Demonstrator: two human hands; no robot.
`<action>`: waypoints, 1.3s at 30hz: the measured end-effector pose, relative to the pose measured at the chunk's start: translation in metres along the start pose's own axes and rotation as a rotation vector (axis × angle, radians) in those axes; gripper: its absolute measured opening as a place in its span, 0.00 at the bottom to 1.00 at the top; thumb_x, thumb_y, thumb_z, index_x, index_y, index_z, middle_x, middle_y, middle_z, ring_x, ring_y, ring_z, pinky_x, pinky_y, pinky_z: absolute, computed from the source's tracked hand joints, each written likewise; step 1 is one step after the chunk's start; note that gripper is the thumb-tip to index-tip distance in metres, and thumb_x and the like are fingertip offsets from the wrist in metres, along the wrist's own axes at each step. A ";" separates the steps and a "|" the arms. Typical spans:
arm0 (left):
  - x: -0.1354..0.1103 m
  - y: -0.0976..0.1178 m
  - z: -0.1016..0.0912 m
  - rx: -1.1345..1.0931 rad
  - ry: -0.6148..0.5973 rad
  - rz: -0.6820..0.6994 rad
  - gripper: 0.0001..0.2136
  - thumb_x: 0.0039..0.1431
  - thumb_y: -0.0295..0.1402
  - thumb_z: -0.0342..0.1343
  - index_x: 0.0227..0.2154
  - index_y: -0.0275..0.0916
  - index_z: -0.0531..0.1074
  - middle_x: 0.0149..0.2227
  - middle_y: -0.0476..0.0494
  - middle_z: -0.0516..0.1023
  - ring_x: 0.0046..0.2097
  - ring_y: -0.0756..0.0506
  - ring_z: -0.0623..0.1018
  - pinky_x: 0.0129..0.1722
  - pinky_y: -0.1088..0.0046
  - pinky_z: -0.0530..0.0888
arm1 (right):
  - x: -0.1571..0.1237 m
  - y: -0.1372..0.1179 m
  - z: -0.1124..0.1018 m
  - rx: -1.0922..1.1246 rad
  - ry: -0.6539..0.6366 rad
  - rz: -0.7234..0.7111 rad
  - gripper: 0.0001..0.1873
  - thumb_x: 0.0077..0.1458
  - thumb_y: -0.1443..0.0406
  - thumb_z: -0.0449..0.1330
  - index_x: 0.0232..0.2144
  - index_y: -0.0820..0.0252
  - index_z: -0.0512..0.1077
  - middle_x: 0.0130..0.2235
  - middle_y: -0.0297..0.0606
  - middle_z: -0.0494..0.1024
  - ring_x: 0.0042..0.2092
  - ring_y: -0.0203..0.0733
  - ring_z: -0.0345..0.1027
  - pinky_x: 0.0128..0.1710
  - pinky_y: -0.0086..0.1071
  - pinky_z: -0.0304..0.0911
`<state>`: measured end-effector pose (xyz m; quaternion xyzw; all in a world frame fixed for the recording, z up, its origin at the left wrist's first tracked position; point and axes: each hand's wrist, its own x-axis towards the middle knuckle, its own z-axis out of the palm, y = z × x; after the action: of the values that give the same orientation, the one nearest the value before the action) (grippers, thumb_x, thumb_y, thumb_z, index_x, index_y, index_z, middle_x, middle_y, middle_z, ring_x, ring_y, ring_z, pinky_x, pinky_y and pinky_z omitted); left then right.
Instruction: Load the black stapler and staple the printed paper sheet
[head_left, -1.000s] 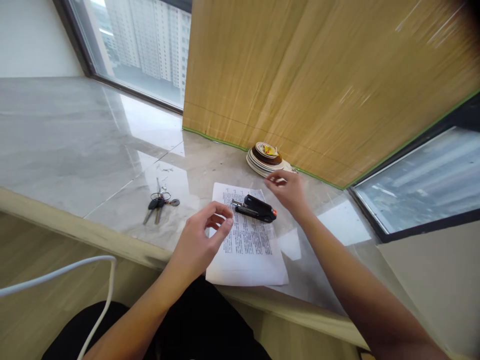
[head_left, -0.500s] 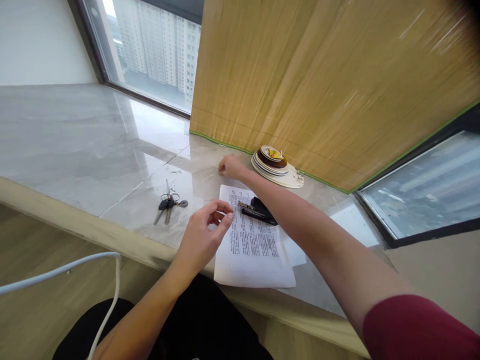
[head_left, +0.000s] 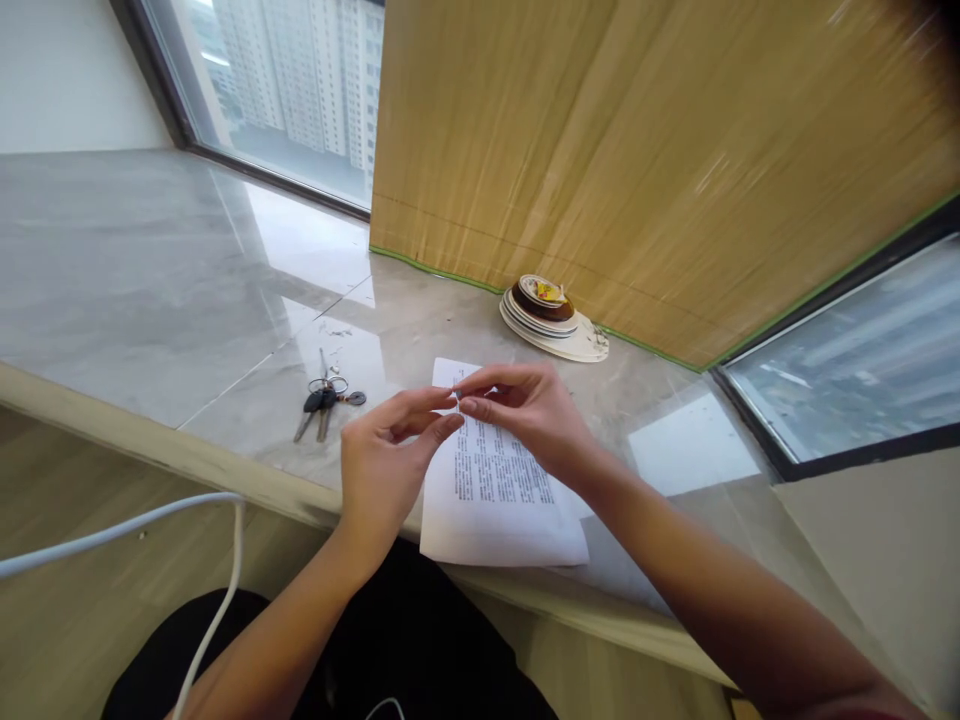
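My left hand (head_left: 390, 455) and my right hand (head_left: 529, 410) meet fingertip to fingertip above the upper left part of a printed sheet of paper (head_left: 502, 530). Both hands are closed in a pinch. A tiny greyish thing (head_left: 458, 399) shows between their fingertips, too small to name. The sheet lies on the grey marble-look ledge (head_left: 420, 310), with its lower edge at the ledge's front. The black stapler seen on the paper earlier is hidden, apparently behind my right hand.
A bunch of keys (head_left: 327, 398) lies left of the paper, with small white scraps (head_left: 339, 333) behind it. Stacked plates (head_left: 585, 348) stand at the back by a yellow bamboo-like blind (head_left: 600, 180). A white cable (head_left: 135, 535) hangs at the lower left.
My right hand has come back from the ledge beside the plates to my left hand's fingertips, covering the stapler. My left hand stays near its place. The view has shifted slightly.
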<state>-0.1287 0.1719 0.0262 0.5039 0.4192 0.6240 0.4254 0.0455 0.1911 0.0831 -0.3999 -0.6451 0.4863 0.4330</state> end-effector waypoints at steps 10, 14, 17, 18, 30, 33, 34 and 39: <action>-0.018 0.010 0.008 0.147 -0.023 0.421 0.15 0.59 0.23 0.69 0.44 0.49 0.85 0.42 0.50 0.86 0.41 0.48 0.84 0.41 0.69 0.84 | -0.026 0.007 0.002 0.252 0.029 0.065 0.07 0.51 0.63 0.77 0.35 0.53 0.86 0.36 0.36 0.84 0.39 0.39 0.77 0.40 0.34 0.74; -0.020 0.009 0.009 0.163 -0.064 0.499 0.19 0.60 0.19 0.66 0.49 0.50 0.83 0.43 0.49 0.82 0.40 0.49 0.82 0.39 0.70 0.83 | -0.038 0.009 0.007 0.349 0.048 0.157 0.06 0.56 0.64 0.74 0.38 0.52 0.85 0.35 0.35 0.83 0.37 0.36 0.74 0.38 0.31 0.70; -0.022 0.008 0.011 0.173 -0.057 0.520 0.19 0.62 0.18 0.63 0.49 0.49 0.82 0.46 0.47 0.79 0.40 0.50 0.82 0.37 0.71 0.82 | -0.044 0.009 0.016 0.411 0.092 0.193 0.05 0.57 0.62 0.73 0.37 0.52 0.85 0.34 0.34 0.82 0.36 0.35 0.71 0.36 0.31 0.67; -0.022 0.008 0.012 0.183 -0.057 0.521 0.18 0.63 0.17 0.63 0.48 0.48 0.82 0.47 0.47 0.78 0.41 0.50 0.82 0.37 0.70 0.82 | -0.045 0.009 0.019 0.424 0.107 0.197 0.05 0.57 0.62 0.73 0.37 0.52 0.85 0.34 0.34 0.82 0.35 0.35 0.70 0.36 0.31 0.66; -0.018 0.001 0.011 0.088 -0.107 0.277 0.09 0.67 0.25 0.60 0.46 0.43 0.78 0.43 0.48 0.82 0.39 0.50 0.83 0.41 0.70 0.84 | -0.040 0.031 -0.043 -0.218 0.474 -0.199 0.13 0.57 0.72 0.60 0.21 0.57 0.73 0.25 0.31 0.70 0.29 0.36 0.60 0.30 0.34 0.55; -0.011 -0.005 0.011 0.147 -0.134 0.227 0.08 0.66 0.26 0.61 0.46 0.42 0.76 0.41 0.48 0.82 0.39 0.49 0.83 0.45 0.69 0.84 | -0.036 0.044 -0.075 -0.453 0.517 -0.298 0.17 0.57 0.70 0.63 0.19 0.57 0.65 0.23 0.30 0.67 0.27 0.36 0.59 0.30 0.34 0.55; -0.009 -0.007 0.011 0.172 -0.140 0.207 0.09 0.65 0.27 0.61 0.47 0.42 0.75 0.40 0.48 0.83 0.39 0.49 0.83 0.45 0.69 0.84 | -0.036 0.050 -0.083 -0.499 0.501 -0.331 0.15 0.59 0.68 0.63 0.21 0.56 0.67 0.25 0.31 0.70 0.29 0.37 0.63 0.32 0.35 0.58; 0.004 -0.026 0.013 0.400 -0.200 0.143 0.07 0.61 0.27 0.62 0.41 0.42 0.76 0.36 0.48 0.85 0.34 0.48 0.83 0.39 0.67 0.83 | -0.033 0.083 -0.096 -0.749 0.322 -0.265 0.21 0.55 0.57 0.70 0.49 0.53 0.74 0.52 0.44 0.79 0.54 0.53 0.72 0.49 0.47 0.69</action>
<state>-0.1136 0.1847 0.0044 0.6660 0.4536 0.5039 0.3112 0.1541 0.2041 0.0110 -0.5142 -0.7470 0.0897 0.4118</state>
